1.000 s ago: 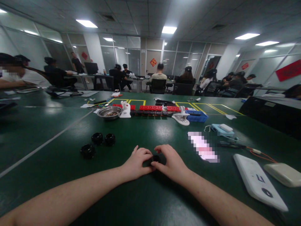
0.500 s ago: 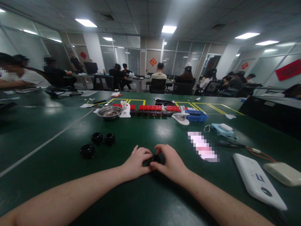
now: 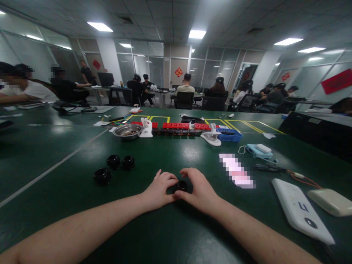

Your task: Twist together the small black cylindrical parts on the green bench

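A small, glossy black ring-shaped part (image 3: 182,186) with a round opening on top sits low at the table between my hands. My left hand (image 3: 159,187) curls its thumb and fingers around the part's left side. My right hand (image 3: 200,187) grips from the right, thumb at the near edge and index finger arched over the far side. Parts of the ring are hidden behind the fingers. To the left stand three larger-looking black round parts: one nearest me (image 3: 102,176), one behind it (image 3: 113,161) and one to their right (image 3: 128,162).
On the green table (image 3: 154,234), a steel bowl (image 3: 118,135) holds small pieces. Beyond are white clamps (image 3: 211,137), red blocks (image 3: 176,125) and a blue tray (image 3: 231,136). A blurred-out phone (image 3: 236,171) and white device (image 3: 302,211) lie right. People sit behind.
The fingers of my right hand have shifted slightly, and more of the black ring's round opening shows between the hands. My left hand stays almost still.
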{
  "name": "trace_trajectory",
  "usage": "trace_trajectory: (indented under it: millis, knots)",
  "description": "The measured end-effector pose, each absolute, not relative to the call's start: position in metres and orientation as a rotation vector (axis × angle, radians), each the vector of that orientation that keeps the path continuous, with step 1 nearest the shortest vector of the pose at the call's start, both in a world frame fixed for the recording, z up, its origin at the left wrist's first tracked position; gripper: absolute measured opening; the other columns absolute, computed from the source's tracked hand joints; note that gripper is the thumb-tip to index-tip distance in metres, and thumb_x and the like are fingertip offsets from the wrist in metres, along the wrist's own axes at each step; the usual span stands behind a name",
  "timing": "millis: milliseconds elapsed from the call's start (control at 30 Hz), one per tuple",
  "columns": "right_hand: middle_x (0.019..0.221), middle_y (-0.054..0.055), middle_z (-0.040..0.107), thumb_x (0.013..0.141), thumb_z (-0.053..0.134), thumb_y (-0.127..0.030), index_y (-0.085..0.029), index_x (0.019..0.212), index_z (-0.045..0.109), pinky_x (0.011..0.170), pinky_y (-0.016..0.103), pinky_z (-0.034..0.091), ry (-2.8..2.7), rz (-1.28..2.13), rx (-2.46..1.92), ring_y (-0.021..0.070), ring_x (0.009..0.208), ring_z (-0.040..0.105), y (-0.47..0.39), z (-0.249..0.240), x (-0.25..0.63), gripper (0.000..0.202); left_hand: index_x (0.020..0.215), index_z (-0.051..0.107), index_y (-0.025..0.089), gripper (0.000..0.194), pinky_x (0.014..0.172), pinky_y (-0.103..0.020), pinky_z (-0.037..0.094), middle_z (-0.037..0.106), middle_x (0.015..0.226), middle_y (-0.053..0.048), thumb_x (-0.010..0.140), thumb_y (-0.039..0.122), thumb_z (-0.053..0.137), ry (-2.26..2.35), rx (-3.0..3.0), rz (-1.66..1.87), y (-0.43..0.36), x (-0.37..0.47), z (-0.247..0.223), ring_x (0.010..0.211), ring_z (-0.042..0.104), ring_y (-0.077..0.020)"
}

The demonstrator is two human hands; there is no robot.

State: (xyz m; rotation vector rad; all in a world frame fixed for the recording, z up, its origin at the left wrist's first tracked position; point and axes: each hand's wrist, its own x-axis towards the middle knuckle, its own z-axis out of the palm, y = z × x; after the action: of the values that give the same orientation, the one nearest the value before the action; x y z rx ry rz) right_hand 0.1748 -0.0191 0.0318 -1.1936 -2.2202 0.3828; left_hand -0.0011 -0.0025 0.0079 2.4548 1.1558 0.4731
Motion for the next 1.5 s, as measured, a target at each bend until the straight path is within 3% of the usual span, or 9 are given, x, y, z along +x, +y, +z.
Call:
trace_trajectory:
  millis: [133, 300, 433, 567, 667, 833, 1100, 1400, 1500]
  knots:
    - [0.085, 0.004, 0.056, 0.061, 0.068, -0.025, -0.019, 0.093, 0.051, 0.075, 0.037, 0.042, -2.229, 0.364, -1.208, 0.021, 0.083, 0.052, -0.0189, 0.0322, 0.1734, 0.037, 0.094, 0.058, 0.023, 0.027, 0.099, -0.057, 0.01, 0.054, 0.102, -0.002, 0.072, 0.039, 0.057, 1.154, 2.45, 0.475, -0.0024, -0.0015, 0.0076, 0.103, 0.045, -0.0224]
    - [0.101, 0.005, 0.055, 0.065, 0.054, -0.007, -0.021, 0.105, 0.046, 0.085, 0.036, 0.039, -2.276, 0.534, -1.017, 0.0185, 0.094, 0.051, -0.0209, 0.0348, 0.1769, 0.044, 0.098, 0.057, 0.023, 0.031, 0.099, -0.057, 0.011, 0.053, 0.107, -0.004, 0.072, 0.041, 0.056, 1.165, 2.449, 0.477, -0.0022, -0.0019, 0.0059, 0.106, 0.043, -0.0236]
    - [0.107, 0.008, 0.053, 0.066, 0.058, -0.016, -0.019, 0.109, 0.044, 0.086, 0.039, 0.038, -2.239, 0.483, -1.058, 0.0216, 0.099, 0.049, -0.0212, 0.0336, 0.1767, 0.045, 0.095, 0.058, 0.023, 0.029, 0.099, -0.057, 0.01, 0.054, 0.104, -0.003, 0.072, 0.041, 0.056, 1.158, 2.457, 0.482, -0.0024, -0.0017, 0.0061, 0.105, 0.044, -0.0234]
    - [0.09, 0.006, 0.057, 0.066, 0.063, -0.026, -0.017, 0.098, 0.05, 0.076, 0.038, 0.042, -2.208, 0.381, -1.211, 0.0217, 0.086, 0.052, -0.0193, 0.0323, 0.1742, 0.035, 0.094, 0.058, 0.024, 0.027, 0.098, -0.057, 0.011, 0.054, 0.101, -0.002, 0.073, 0.041, 0.055, 1.164, 2.451, 0.484, -0.0033, -0.001, 0.0076, 0.103, 0.045, -0.0228]
    - [0.087, 0.004, 0.057, 0.067, 0.06, -0.019, -0.018, 0.093, 0.052, 0.076, 0.037, 0.042, -2.26, 0.427, -1.158, 0.0199, 0.083, 0.052, -0.0192, 0.0332, 0.1741, 0.028, 0.096, 0.057, 0.024, 0.029, 0.099, -0.057, 0.011, 0.054, 0.103, -0.003, 0.072, 0.04, 0.056, 1.165, 2.449, 0.489, -0.0032, -0.0011, 0.0069, 0.104, 0.045, -0.0225]
    - [0.103, 0.005, 0.055, 0.064, 0.051, -0.006, -0.02, 0.106, 0.046, 0.085, 0.036, 0.039, -2.264, 0.56, -1.036, 0.0193, 0.096, 0.05, -0.0207, 0.0342, 0.1766, 0.044, 0.096, 0.058, 0.023, 0.03, 0.098, -0.057, 0.011, 0.053, 0.107, -0.004, 0.071, 0.039, 0.058, 1.175, 2.456, 0.481, -0.0022, -0.0017, 0.004, 0.106, 0.044, -0.0237]
    - [0.089, 0.005, 0.056, 0.062, 0.067, -0.029, -0.019, 0.094, 0.05, 0.075, 0.036, 0.042, -2.264, 0.371, -1.175, 0.0209, 0.084, 0.051, -0.0191, 0.0312, 0.1739, 0.037, 0.094, 0.058, 0.023, 0.029, 0.099, -0.057, 0.012, 0.054, 0.103, -0.003, 0.07, 0.04, 0.058, 1.161, 2.449, 0.46, -0.0007, -0.0013, 0.0067, 0.103, 0.045, -0.0237]
    - [0.093, 0.004, 0.054, 0.063, 0.054, -0.007, -0.019, 0.096, 0.047, 0.079, 0.033, 0.04, -2.293, 0.464, -1.035, 0.0178, 0.087, 0.05, -0.0243, 0.0314, 0.1731, 0.035, 0.098, 0.054, 0.021, 0.037, 0.099, -0.052, 0.016, 0.055, 0.1, -0.003, 0.065, 0.034, 0.063, 1.189, 2.408, 0.551, 0.0026, -0.0015, -0.0008, 0.101, 0.047, -0.022]
    - [0.097, 0.006, 0.053, 0.065, 0.056, -0.012, -0.019, 0.101, 0.045, 0.08, 0.035, 0.04, -2.265, 0.469, -1.022, 0.0191, 0.09, 0.049, -0.0253, 0.0326, 0.1732, 0.038, 0.094, 0.055, 0.02, 0.035, 0.1, -0.052, 0.015, 0.055, 0.103, -0.003, 0.064, 0.038, 0.064, 1.173, 2.402, 0.555, 0.0035, -0.0021, -0.0009, 0.102, 0.047, -0.0223]
